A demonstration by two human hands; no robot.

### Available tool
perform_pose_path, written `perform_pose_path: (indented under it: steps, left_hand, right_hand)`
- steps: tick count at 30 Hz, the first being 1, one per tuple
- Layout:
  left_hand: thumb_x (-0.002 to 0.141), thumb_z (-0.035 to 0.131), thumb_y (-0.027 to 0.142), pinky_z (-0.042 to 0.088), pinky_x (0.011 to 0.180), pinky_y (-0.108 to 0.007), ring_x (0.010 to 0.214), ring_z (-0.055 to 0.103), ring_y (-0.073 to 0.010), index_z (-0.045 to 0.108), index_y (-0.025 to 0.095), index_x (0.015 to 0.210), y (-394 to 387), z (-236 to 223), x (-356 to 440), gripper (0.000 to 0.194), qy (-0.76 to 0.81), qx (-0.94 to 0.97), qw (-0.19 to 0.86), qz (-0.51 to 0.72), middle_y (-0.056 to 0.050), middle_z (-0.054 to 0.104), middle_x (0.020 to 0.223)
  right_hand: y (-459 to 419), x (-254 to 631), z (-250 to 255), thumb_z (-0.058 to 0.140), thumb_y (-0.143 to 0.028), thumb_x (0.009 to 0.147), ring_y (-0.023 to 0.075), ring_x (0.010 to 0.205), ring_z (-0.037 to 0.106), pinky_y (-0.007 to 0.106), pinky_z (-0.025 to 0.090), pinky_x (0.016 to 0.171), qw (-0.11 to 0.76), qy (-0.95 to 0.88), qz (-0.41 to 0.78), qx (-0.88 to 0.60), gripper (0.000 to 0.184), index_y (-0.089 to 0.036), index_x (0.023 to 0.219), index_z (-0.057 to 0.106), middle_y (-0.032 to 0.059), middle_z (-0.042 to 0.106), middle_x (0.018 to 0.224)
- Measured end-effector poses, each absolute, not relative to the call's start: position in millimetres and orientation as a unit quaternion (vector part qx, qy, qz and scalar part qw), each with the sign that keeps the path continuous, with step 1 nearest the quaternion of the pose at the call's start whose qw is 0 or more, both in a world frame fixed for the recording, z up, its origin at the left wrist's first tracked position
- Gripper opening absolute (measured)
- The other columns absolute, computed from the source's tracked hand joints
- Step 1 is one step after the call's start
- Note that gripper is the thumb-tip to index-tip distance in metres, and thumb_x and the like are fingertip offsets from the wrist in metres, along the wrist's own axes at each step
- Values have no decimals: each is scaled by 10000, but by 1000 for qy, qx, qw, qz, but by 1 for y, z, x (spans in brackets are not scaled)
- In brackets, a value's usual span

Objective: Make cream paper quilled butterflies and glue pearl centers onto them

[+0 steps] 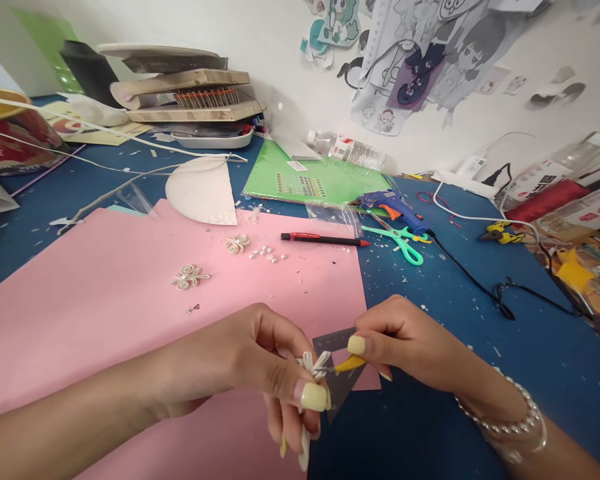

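Note:
My left hand [280, 373] is closed, pinching a white looped cord ornament [314, 363] between thumb and fingers. A white strip hangs below its lower fingers. From the right, my right hand [397, 340] grips a yellow tool [350, 363] with a thin grey tip, which reaches the cord loops. Most of that tool is hidden by the fingers, so its exact kind does not show. Beneath both hands lies a dark see-through set square [337, 341]. Two finished-looking cord knots, one nearer [190, 277] and one farther [236, 244], rest on the pink sheet [130, 267] beside small white pearls [265, 253].
A red and black pencil [323, 239] lies across the sheet's far right. Beyond its tip are green scissors [400, 241] and a blue glue gun [397, 207] with a black cable. Yellow-handled pliers [503, 233] sit farther right. Stacked boards [190, 83] stand at the back left.

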State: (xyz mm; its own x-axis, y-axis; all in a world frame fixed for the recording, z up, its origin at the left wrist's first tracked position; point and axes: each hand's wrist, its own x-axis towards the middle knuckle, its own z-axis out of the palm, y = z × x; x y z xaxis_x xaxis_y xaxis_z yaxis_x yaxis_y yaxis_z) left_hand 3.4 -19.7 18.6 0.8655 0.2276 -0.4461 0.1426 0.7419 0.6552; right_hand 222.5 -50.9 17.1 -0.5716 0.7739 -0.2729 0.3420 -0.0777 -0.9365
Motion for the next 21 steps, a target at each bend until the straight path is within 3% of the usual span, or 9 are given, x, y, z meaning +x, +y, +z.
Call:
perform_pose_path:
  steps: [4,8,11,16,21]
  left_hand:
    - [691,718,132,523,476,-169,500,678,-129,709,167,646,-24,18,5,58,283,378,881,35,10,728,602]
    - [686,722,142,515,458,-173,500,680,-138,715,172,652,-28,16,6,46,279,388,878,23,18,720,582]
    - [682,721,143,512,427,-185,469,674,-143,712,180,643,-28,17,5,55,289,374,882,7,23,725,593]
    - [673,736,161,522,445,-189,490,679,-149,715,174,629,-23,23,6,51,302,374,877,20,5,732,598]
    - [691,726,172,529,496,-171,489,679,-126,725,185,640,-21,22,7,52,302,396,867,8,23,730,596]
  right_hand:
    - [-48,225,14,455,-458,881,23,432,348,170,272,453,122,-599,686,-394,504,-110,531,556,-31,472,485]
    - [-48,227,14,390,-440,917,28,411,259,179,246,441,82,-555,745,-361,495,-97,655,634,-70,326,439]
    - [-47,227,15,415,-446,904,18,401,233,179,216,403,67,-548,758,-346,460,-87,751,657,-61,384,496]
    - [-45,227,16,452,-449,884,28,455,394,147,289,426,107,-577,735,-340,429,-94,710,619,-35,456,515]
    - [-44,227,17,556,-443,820,36,469,455,148,343,442,77,-573,722,-379,369,-104,679,589,-9,540,576]
